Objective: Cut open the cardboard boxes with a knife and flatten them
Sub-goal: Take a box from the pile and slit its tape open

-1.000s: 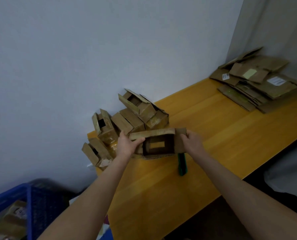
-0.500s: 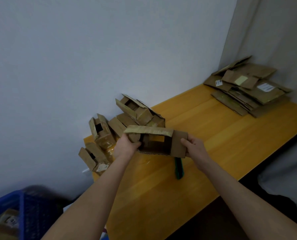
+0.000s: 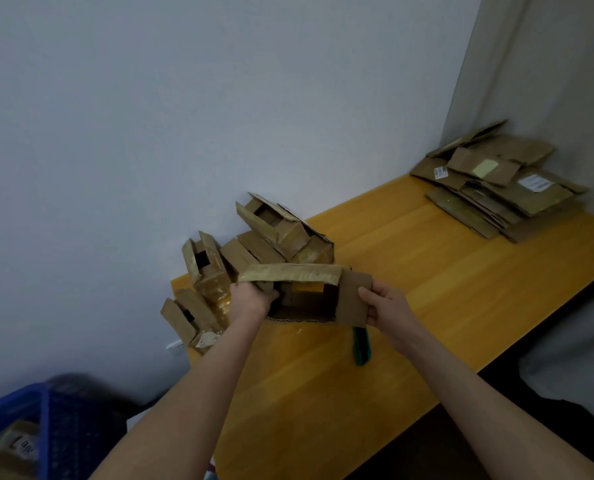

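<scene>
Cardboard box [image 3: 306,296], open at both ends so the yellow table shows through it, is held just above the wooden table [image 3: 427,271] near its left end. The left hand [image 3: 250,301] is closed on the box's left side, fingers curled in under the long top flap [image 3: 290,273]. The right hand [image 3: 384,304] pinches the side flap [image 3: 352,301] at the box's right end, thumb on the near face and fingers behind it. The two hands are apart, one at each end of the box.

Beneath the right hand, a green-handled knife [image 3: 362,346] lies on the table, touched by neither hand (its blade cannot be made out). Behind the held box, at the table's far left corner against the wall, stands a cluster of uncut boxes [image 3: 271,237] with flaps raised. A stack of flattened cardboard [image 3: 496,181] rests at the far right corner, well apart from the hands. A blue crate [image 3: 46,427] sits below the table's left end.
</scene>
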{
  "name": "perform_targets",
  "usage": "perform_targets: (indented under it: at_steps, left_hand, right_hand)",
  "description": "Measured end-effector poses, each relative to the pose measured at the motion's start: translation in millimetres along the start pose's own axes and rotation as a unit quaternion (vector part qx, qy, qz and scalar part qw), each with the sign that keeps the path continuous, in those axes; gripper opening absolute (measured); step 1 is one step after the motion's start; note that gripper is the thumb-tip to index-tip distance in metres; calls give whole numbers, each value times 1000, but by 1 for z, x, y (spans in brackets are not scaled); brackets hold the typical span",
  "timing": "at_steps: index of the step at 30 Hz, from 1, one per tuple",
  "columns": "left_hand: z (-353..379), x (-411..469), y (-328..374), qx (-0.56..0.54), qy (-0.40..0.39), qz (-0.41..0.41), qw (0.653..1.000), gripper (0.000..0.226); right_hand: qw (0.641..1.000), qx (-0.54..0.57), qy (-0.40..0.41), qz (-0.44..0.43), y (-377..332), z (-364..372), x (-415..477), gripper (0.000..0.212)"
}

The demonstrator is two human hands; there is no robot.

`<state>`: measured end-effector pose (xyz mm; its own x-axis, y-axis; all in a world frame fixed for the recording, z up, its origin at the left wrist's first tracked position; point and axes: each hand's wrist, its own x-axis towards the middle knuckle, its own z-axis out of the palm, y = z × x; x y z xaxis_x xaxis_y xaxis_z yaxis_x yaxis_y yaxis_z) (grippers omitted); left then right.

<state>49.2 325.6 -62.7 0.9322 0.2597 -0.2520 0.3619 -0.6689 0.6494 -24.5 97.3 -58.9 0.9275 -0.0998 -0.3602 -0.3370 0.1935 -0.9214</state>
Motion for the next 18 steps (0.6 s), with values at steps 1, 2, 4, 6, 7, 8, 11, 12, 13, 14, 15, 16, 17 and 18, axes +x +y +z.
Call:
perform_targets:
  at_steps: [1,2,4,6,7,8,11,12,13,14,15,16,17,18]
  left_hand:
    - [-1,-2,0,3,2,12,1000,49]
    - [-2,-3,1,-11,-3,34,999,46]
    - [-9,-9,7,-86,-24,78,993,43]
    - [-20,-11,12,-157,-47,88,983,24]
    - [-27,-11,14,-174,-56,90,979,19]
    - [-34,-12,16,-188,-69,91,976,21]
    - [-51,-18,23,-247,-103,107,958,23]
    - [-54,-20,25,-263,-116,112,951,23]
    - [-56,-23,26,-281,-136,114,943,22]
    - [-57,-25,27,-296,-162,120,934,22]
    - [-58,-27,26,-305,-194,132,923,23]
    - [-59,-26,25,-305,-228,143,913,23]
    - [-62,-25,23,-301,-258,152,905,23]
    - [-67,-23,21,-290,-288,159,899,27]
  right_hand:
    - [1000,6,1,1,0,-1,0,24]
    - [1000,15,7,3,0,-3,0,25]
    - [999,37,26,13,1,-8,3,27]
    - [996,72,36,28,2,-15,5,30]
    - [994,100,33,40,2,-19,5,31]
    - [989,134,24,55,1,-23,4,32]
    - [959,247,-24,135,-2,-30,-2,45]
    - [949,269,-47,156,-3,-31,-4,52]
    - [945,273,-75,163,-4,-30,-7,55]
    - [947,260,-104,159,-6,-27,-10,55]
    - [950,245,-118,154,-8,-24,-10,54]
    - [954,224,-123,154,-10,-21,-11,53]
    - [958,210,-115,155,-12,-20,-11,53]
    - [962,204,-105,152,-14,-19,-11,52]
